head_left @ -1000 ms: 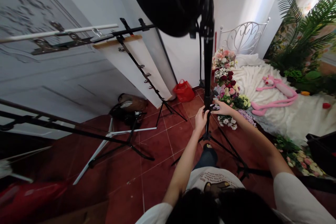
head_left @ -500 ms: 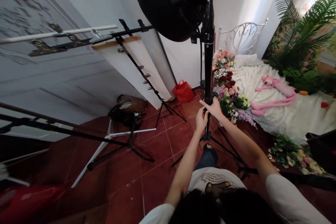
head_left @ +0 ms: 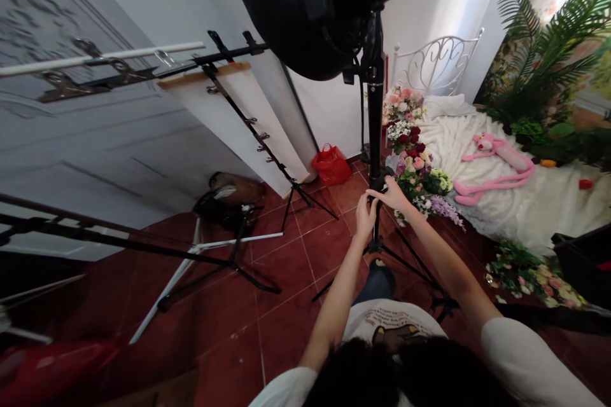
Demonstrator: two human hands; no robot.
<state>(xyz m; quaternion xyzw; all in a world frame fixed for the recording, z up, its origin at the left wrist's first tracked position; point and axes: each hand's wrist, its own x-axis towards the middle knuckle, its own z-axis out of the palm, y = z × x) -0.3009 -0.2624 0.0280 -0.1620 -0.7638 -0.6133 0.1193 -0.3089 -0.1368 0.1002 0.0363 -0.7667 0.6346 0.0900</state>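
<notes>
A black light stand point(head_left: 375, 117) rises upright in front of me, carrying a large black round lamp head point(head_left: 315, 6) at its top. My left hand point(head_left: 365, 217) is closed around the pole just below its locking collar point(head_left: 376, 180). Slightly higher, my right hand point(head_left: 396, 197) is at the collar from the right, its fingers at the small knob and its thumb reaching across the pole. The two hands nearly touch. My fingers partly hide the pole there. The stand's spread legs point(head_left: 420, 267) rest on the floor by my foot.
Left, a backdrop frame with metal clips point(head_left: 62, 82) holds a white sheet point(head_left: 229, 121); other tripods and a white pole point(head_left: 162, 292) crowd the floor. A red bag point(head_left: 331, 165) sits by the wall. Right, flowers point(head_left: 415, 152) border a white bed with a pink plush toy point(head_left: 506, 162).
My right thumb has come down from pointing outward and now lies across the pole. The left hand stays on the pole, and the view has shifted slightly.
</notes>
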